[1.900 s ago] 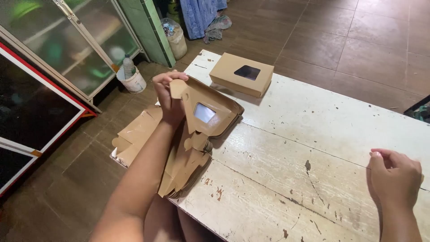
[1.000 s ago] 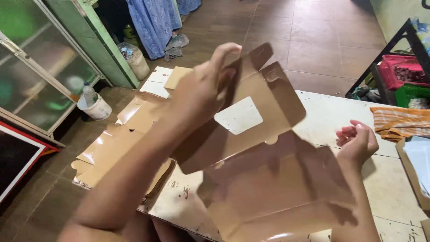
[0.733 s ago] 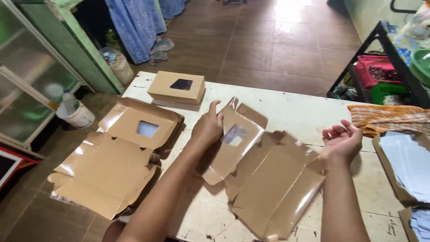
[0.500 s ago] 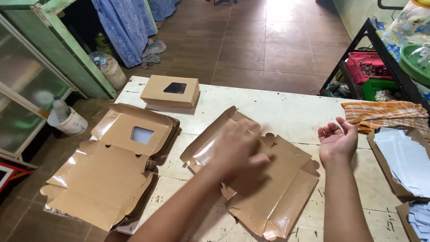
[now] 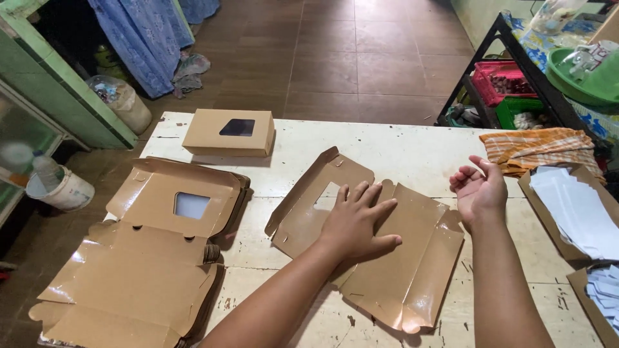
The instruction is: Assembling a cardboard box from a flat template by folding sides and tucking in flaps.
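The left hand (image 5: 358,222) lay flat, fingers spread, on the unfolded box (image 5: 367,248), whose long axis ran ten to four o'clock. The right hand (image 5: 480,190) hovered empty, half curled, at two o'clock.

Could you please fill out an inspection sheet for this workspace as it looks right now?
Surface: white table, paint worn and chipped.
Job's things: flat brown box blank lying unfolded under the left hand.
Clutter: stack of blanks at the left edge; folded windowed box; orange cloth; white sheets in a box.
Hands: left flat on the blank; right hand open, empty, beside it.
Cables: nothing seen.
Surroundings: tiled floor, black rack, green basin, white bucket.
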